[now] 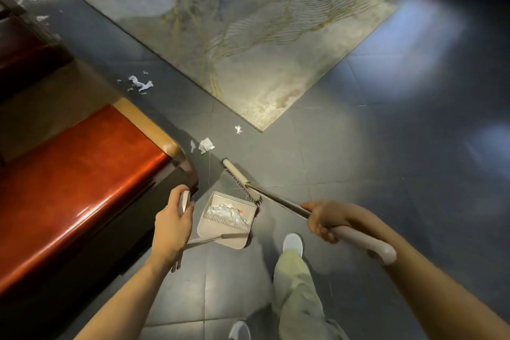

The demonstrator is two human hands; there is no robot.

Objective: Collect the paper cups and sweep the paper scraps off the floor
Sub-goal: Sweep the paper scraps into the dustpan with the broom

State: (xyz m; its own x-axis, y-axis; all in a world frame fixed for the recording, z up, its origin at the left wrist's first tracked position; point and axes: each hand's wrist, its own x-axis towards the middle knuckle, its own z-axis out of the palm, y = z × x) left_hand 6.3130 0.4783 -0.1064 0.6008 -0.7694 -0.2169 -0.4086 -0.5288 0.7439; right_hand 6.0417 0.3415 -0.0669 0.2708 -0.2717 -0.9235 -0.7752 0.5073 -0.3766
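the sweeping step is in hand. the left hand [172,218] is wrapped round the pale grip of the dustpan's long handle. the dustpan [234,241] is down at the tiled floor [358,160] beside the red bench [69,174], with a heap of white paper scraps [225,211] inside it (something orange shows among them, perhaps a cup, too small to tell). the right hand [323,219] clasps the shaft of the broom [238,177], whose bristle head is at the pan's mouth. loose scraps [206,145] lie just ahead by the bench corner, one near the rug [248,36], more further off. next, i judge, pan and broom go forward, the pan is set behind the nearest pieces, and short strokes draw them in.
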